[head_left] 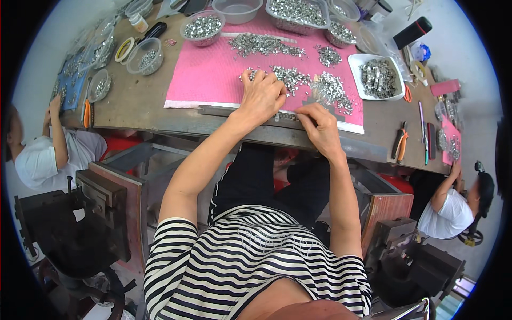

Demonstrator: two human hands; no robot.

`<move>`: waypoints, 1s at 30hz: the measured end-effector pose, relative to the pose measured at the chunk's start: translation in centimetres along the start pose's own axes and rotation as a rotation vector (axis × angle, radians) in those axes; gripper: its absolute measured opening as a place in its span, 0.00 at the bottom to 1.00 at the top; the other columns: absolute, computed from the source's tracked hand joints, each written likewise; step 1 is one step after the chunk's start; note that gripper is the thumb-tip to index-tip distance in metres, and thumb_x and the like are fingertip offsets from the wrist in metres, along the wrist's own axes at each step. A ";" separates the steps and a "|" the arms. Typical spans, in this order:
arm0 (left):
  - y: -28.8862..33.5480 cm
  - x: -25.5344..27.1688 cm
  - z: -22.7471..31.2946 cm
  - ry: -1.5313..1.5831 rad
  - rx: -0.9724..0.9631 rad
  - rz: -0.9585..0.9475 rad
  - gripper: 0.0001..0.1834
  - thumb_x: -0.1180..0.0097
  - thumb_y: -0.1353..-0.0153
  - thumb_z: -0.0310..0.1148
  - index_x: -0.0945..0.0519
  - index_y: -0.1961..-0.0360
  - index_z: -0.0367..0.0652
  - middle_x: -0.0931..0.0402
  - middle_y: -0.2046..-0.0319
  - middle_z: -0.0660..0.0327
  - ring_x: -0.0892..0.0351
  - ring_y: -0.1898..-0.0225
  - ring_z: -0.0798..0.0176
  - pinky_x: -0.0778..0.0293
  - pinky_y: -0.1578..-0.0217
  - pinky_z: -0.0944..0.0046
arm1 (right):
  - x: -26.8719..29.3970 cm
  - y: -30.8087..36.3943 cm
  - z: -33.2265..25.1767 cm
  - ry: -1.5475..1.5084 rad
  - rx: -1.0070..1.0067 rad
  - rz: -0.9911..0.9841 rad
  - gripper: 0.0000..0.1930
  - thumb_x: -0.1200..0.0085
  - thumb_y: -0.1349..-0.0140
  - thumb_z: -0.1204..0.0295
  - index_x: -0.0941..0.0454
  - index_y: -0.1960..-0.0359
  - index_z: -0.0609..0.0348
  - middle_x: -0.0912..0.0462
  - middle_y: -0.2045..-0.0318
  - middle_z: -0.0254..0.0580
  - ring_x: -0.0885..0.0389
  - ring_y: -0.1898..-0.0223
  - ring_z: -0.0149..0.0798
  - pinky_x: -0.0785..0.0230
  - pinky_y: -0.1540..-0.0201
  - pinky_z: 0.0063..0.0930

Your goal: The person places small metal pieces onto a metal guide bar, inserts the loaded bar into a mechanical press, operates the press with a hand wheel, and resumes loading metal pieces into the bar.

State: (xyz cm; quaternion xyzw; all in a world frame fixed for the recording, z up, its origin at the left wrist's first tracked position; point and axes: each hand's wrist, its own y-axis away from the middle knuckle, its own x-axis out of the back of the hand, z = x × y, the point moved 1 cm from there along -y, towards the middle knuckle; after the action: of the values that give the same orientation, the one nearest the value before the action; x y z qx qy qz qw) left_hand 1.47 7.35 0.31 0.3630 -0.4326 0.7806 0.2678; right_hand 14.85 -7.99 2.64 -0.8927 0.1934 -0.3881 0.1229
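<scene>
Over a pile of small silver metal pieces [290, 78] on a pink mat, my left hand [262, 96] is bent with its fingers apart. Its fingertips reach down onto loose pieces at the pile's left end. Right of it, my right hand [321, 127] is closed in a pinch at the end of a narrow segmented metal strip [287, 116]. What lies between its fingertips is too small to make out. The strip lies along a dark metal bar [213, 110] at the table's front edge. More pieces [333, 89] lie scattered beyond my right hand.
Behind the hands lie a long heap of pieces [261, 45] and filled plastic tubs [202, 28]. A white tray [354, 63] of metal parts stands right, near orange-handled pliers [402, 143]. People sit left [42, 160] and right [448, 210]; black machines [74, 218] flank me.
</scene>
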 end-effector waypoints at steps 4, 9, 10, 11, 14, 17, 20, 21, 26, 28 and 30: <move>0.0 -0.5 0.1 0.013 0.023 0.024 0.06 0.34 0.43 0.37 0.15 0.68 0.50 0.23 0.65 0.66 0.26 0.53 0.58 0.46 0.40 0.38 | -0.1 -1.8 1.4 0.108 0.050 0.075 0.08 0.40 0.37 0.80 0.15 0.57 0.60 0.19 0.67 0.45 0.19 0.69 0.44 0.28 0.66 0.32; 0.0 -0.8 0.5 -0.017 0.018 0.052 0.07 0.34 0.46 0.38 0.15 0.67 0.51 0.24 0.65 0.65 0.26 0.53 0.57 0.46 0.40 0.37 | -1.2 -4.2 3.3 0.208 0.144 0.035 0.09 0.39 0.38 0.79 0.14 0.58 0.56 0.20 0.69 0.45 0.20 0.68 0.47 0.28 0.65 0.38; 0.0 -0.8 0.5 -0.019 0.021 0.051 0.07 0.34 0.46 0.38 0.15 0.67 0.51 0.24 0.65 0.65 0.26 0.53 0.57 0.46 0.40 0.37 | -1.3 -4.4 3.3 0.214 0.166 0.019 0.08 0.39 0.40 0.78 0.14 0.59 0.55 0.21 0.69 0.44 0.20 0.66 0.48 0.29 0.63 0.40; -0.1 -0.9 0.5 -0.027 0.027 0.041 0.07 0.34 0.46 0.38 0.15 0.67 0.51 0.24 0.65 0.65 0.27 0.53 0.57 0.46 0.40 0.37 | -1.5 -4.6 3.3 0.219 0.188 0.003 0.08 0.39 0.41 0.77 0.14 0.60 0.53 0.21 0.69 0.43 0.20 0.65 0.48 0.29 0.62 0.43; -0.2 -0.7 0.2 -0.022 0.027 0.020 0.07 0.34 0.45 0.38 0.15 0.67 0.51 0.24 0.65 0.65 0.26 0.53 0.57 0.46 0.39 0.37 | -1.2 -4.4 2.7 0.382 0.244 -0.031 0.05 0.39 0.41 0.75 0.16 0.63 0.53 0.21 0.67 0.41 0.21 0.63 0.47 0.32 0.58 0.41; 0.0 0.0 0.2 0.042 -0.009 0.017 0.06 0.35 0.44 0.36 0.15 0.66 0.50 0.23 0.66 0.65 0.26 0.53 0.58 0.46 0.39 0.38 | -1.6 -4.6 2.8 0.425 0.265 -0.028 0.04 0.40 0.40 0.75 0.20 0.64 0.55 0.21 0.66 0.41 0.21 0.61 0.46 0.34 0.56 0.40; 1.1 1.7 0.6 0.162 -0.050 0.022 0.05 0.35 0.43 0.35 0.16 0.67 0.48 0.22 0.67 0.66 0.25 0.55 0.59 0.45 0.40 0.43 | -1.5 -4.5 2.6 0.422 0.253 -0.033 0.04 0.40 0.40 0.75 0.22 0.64 0.58 0.21 0.67 0.41 0.20 0.61 0.47 0.34 0.57 0.40; 1.6 2.2 0.9 0.230 -0.064 0.021 0.05 0.35 0.43 0.34 0.16 0.67 0.47 0.21 0.67 0.67 0.25 0.55 0.60 0.44 0.40 0.45 | -1.4 -4.4 2.7 0.424 0.248 -0.031 0.04 0.40 0.40 0.75 0.22 0.64 0.58 0.21 0.67 0.41 0.20 0.61 0.47 0.34 0.57 0.40; 3.4 2.7 1.2 0.282 -0.079 0.017 0.07 0.33 0.45 0.33 0.17 0.67 0.46 0.21 0.65 0.65 0.25 0.55 0.60 0.43 0.41 0.50 | -1.1 -3.7 2.1 0.323 0.183 0.015 0.05 0.40 0.41 0.77 0.23 0.64 0.59 0.21 0.68 0.42 0.19 0.64 0.47 0.35 0.57 0.40; 3.9 2.5 1.0 0.254 -0.100 0.020 0.07 0.33 0.45 0.33 0.17 0.66 0.46 0.21 0.64 0.64 0.25 0.56 0.60 0.43 0.41 0.50 | -0.9 -2.6 0.8 0.238 0.134 0.015 0.06 0.39 0.41 0.77 0.23 0.64 0.59 0.21 0.68 0.41 0.19 0.65 0.46 0.36 0.57 0.40; 4.0 2.5 1.2 0.236 -0.111 0.024 0.08 0.33 0.45 0.33 0.17 0.65 0.46 0.21 0.64 0.64 0.24 0.56 0.60 0.43 0.41 0.50 | -0.9 -1.2 0.0 0.112 0.070 0.019 0.07 0.38 0.42 0.78 0.24 0.64 0.60 0.21 0.69 0.40 0.20 0.65 0.44 0.36 0.55 0.40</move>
State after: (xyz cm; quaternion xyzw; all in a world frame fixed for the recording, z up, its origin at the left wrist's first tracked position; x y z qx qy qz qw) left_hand -2.52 4.66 0.81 0.2482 -0.4449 0.7960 0.3269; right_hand 14.55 -6.47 2.53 -0.8628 0.1950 -0.4428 0.1467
